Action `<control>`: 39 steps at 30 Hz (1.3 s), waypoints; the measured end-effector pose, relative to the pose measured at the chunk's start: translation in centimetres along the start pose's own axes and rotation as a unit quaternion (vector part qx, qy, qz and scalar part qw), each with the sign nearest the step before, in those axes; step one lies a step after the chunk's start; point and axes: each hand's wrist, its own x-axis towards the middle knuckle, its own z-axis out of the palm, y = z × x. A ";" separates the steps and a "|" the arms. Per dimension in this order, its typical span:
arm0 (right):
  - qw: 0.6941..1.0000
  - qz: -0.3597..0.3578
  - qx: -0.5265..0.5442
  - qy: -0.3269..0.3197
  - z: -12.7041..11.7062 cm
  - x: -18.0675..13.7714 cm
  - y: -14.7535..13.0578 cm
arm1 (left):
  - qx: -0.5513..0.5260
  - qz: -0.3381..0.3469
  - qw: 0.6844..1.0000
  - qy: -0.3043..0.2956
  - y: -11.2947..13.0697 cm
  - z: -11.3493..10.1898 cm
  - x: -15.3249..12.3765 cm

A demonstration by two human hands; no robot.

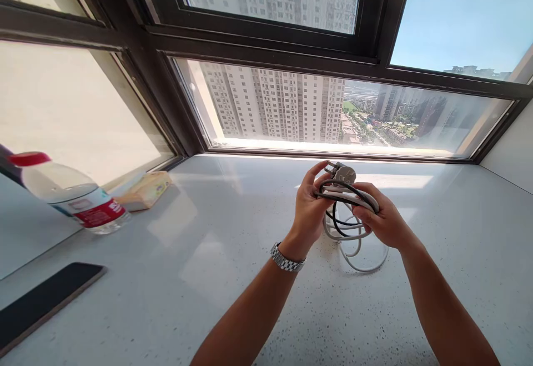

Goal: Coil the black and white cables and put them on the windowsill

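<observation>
Between my two hands is a loosely coiled bundle of black and white cables (pixel 347 192). My left hand (pixel 310 202), with a metal watch (pixel 287 257) on the wrist, grips the bundle's left side. Its fingertips reach a grey plug (pixel 345 174) with metal prongs at the top. My right hand (pixel 385 219) is closed on the right side of the coil, thumb in front. Several cable loops hang below the hands, and a white loop (pixel 370 271) droops lowest. The hands partly hide the cables.
The hands are over a speckled white sill (pixel 233 227) beneath a dark window frame (pixel 266 46). To the left stand a large plastic bottle (pixel 79 191) with a red cap and a tissue pack (pixel 145 191). A dark phone (pixel 45 302) lies at the lower left.
</observation>
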 end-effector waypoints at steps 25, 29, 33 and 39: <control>0.992 0.095 0.072 -0.047 -0.6 1.7 2.9 | 0.148 -0.060 0.985 0.071 0.6 0.1 0.1; 0.986 0.142 0.087 -0.021 0.8 2.6 5.3 | 0.192 -0.055 0.972 0.122 -0.7 -1.3 0.9; 0.978 0.203 0.016 0.039 2.4 3.3 9.8 | 0.289 -0.134 0.938 0.134 -2.4 -4.2 1.8; 0.955 0.245 -0.129 0.101 3.8 3.0 14.8 | 0.421 -0.175 0.880 0.131 -4.9 -7.5 2.8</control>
